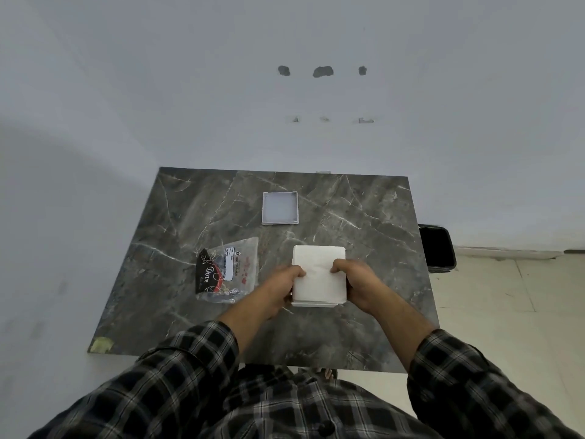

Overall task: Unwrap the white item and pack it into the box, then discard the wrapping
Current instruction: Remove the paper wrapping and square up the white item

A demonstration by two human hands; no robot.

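Note:
A white square stack of tissues (318,274) sits over a white box whose edge (313,304) shows beneath it near the table's front middle. My left hand (285,286) grips the stack's left side, thumb on top. My right hand (354,280) grips its right side the same way. The empty clear plastic wrapper (229,270), printed in black and red, lies flat on the table just left of my left hand. A shallow white lid or tray (280,207) rests farther back, open side up.
The dark marble table (190,312) stands against a pale wall. A black bin (438,248) sits on the floor past the table's right edge. Tape marks the table's front left corner (101,345).

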